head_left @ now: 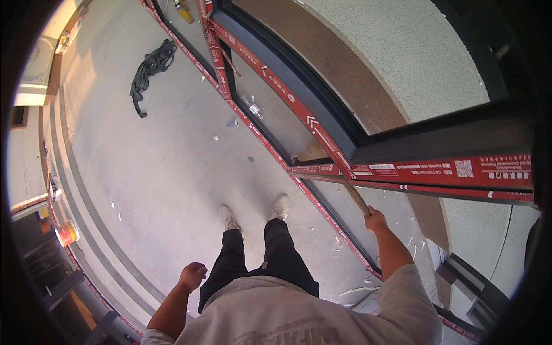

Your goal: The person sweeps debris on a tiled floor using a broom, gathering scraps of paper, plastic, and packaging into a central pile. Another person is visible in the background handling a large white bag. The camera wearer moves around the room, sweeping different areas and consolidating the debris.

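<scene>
Through the head view, I operate above a person standing on a grey floor [184, 184]. The right hand [376, 221] is extended to the right, its fingers closed around a wooden handle [359, 199]. This handle slants upward and to the left from the fist, and its upper end meets the lower edge of a dark frame [362, 150] faced with red printed tape [425, 170] — I cannot tell whether it touches that edge or passes behind it. The lower end is hidden in the grip.

The left hand [193, 275] hangs beside the left leg, well apart from the frame. Its fingers are bent; I see nothing in them, but I cannot tell how far they are closed.

A floor track [319, 208], also edged in red, runs diagonally between the shoes [282, 206] and the right hand. Beyond the track, near the frame, lies a small clear-and-white item [255, 109]; a small grey cone [233, 123] lies on the near side. Farther off I locate a heap of dark fabric [152, 69] on the floor and, toward the upper edge, a yellow can [184, 12].

Steps [77, 184] curve along the left side — beside them is an orange-and-yellow bucket [67, 232]
</scene>
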Tool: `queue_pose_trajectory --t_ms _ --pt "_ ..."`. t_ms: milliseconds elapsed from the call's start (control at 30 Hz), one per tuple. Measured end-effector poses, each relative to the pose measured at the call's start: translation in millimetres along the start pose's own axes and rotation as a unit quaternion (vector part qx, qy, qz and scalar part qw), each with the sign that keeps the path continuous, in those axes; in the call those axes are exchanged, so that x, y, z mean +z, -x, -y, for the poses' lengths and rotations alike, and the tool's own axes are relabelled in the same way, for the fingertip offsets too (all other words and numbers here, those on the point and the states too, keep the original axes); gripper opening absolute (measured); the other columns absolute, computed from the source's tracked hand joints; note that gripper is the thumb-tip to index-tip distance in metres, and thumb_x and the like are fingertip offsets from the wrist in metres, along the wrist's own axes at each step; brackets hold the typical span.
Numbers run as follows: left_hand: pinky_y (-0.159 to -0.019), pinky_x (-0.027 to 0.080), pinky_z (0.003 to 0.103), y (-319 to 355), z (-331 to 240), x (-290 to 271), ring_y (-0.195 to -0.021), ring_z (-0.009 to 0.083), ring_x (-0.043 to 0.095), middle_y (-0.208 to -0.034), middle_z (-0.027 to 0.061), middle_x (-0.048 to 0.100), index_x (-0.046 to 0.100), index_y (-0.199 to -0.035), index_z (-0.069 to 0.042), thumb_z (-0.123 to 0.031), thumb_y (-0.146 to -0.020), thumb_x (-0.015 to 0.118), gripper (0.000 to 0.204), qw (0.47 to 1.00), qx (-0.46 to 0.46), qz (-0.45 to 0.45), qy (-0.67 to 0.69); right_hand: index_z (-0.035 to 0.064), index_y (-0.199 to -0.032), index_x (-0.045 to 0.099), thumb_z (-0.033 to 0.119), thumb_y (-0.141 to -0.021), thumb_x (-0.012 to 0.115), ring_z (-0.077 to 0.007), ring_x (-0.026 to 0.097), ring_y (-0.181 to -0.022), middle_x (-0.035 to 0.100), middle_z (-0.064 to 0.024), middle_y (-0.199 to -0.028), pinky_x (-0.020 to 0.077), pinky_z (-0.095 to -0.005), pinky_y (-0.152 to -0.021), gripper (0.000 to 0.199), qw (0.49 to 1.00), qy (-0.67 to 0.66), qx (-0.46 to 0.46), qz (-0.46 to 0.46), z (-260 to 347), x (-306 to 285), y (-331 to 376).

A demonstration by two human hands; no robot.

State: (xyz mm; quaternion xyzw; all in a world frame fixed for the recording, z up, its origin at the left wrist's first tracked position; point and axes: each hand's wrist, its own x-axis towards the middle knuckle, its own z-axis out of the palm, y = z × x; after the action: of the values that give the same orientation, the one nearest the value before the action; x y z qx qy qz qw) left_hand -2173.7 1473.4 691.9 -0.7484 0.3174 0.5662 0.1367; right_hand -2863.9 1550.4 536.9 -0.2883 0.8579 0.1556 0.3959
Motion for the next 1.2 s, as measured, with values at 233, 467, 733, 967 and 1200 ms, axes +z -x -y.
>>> queue_pose_trajectory --t_ms 233,467,733,967,1200 --pt "-0.063 0.052 0.029 -16 -42 -33 -0.075 0.017 0.068 -0.09 0.0092 0.068 0.065 -0.11 0.002 -0.015 -0.091 0.059 0.026 0.997 0.065 -0.007 0.04 0.0133 -0.141 0.052 0.029 -0.093 0.05 -0.0405 0.064 -0.112 0.067 -0.024 -0.118 0.0513 -0.0471 -0.098 0.051 0.986 -0.002 0.166 0.009 -127 46 128" --pt "-0.057 0.051 0.028 -49 -43 -40 -0.07 0.0164 0.065 -0.087 0.0083 0.066 0.064 -0.107 0.002 -0.013 -0.091 0.057 0.023 0.993 0.078 0.064 -0.057 0.0087 -0.119 0.064 0.029 -0.09 0.054 -0.0415 0.066 -0.106 0.07 -0.0217 -0.111 0.0517 -0.05 -0.092 0.037 0.936 -0.12 0.303 -0.135 -163 75 270" --pt "-0.052 0.051 0.028 -57 -42 -55 -0.067 0.018 0.067 -0.084 0.0102 0.066 0.062 -0.101 -0.001 -0.013 -0.092 0.053 0.017 0.995 0.045 0.045 -0.083 0.0178 -0.139 0.056 0.035 -0.091 0.057 -0.0419 0.064 -0.107 0.069 -0.0211 -0.112 0.0518 -0.049 -0.092 0.05 0.933 -0.256 0.176 -0.181 -110 81 263" --pt "-0.051 0.051 0.029 -62 -14 -45 -0.066 0.0202 0.069 -0.081 0.0103 0.066 0.06 -0.093 -0.003 -0.01 -0.093 0.052 0.011 0.996 0.006 -0.006 -0.089 0.0173 -0.117 0.062 0.031 -0.093 0.051 -0.0392 0.066 -0.099 0.07 -0.0162 -0.106 0.053 -0.0502 -0.086 0.03 0.957 -0.266 0.027 -0.112 -49 30 66" --pt "-0.056 0.053 0.03 -9 0 83 -0.067 0.0243 0.067 -0.084 0.0114 0.064 0.059 -0.101 0.002 -0.008 -0.093 0.053 0.014 0.994 0.022 0.101 -0.034 0.0196 -0.121 0.063 0.03 -0.094 0.049 -0.035 0.066 -0.106 0.07 -0.0125 -0.113 0.054 -0.0485 -0.089 0.032 0.957 -0.268 0.098 -0.048 -192 29 -31"
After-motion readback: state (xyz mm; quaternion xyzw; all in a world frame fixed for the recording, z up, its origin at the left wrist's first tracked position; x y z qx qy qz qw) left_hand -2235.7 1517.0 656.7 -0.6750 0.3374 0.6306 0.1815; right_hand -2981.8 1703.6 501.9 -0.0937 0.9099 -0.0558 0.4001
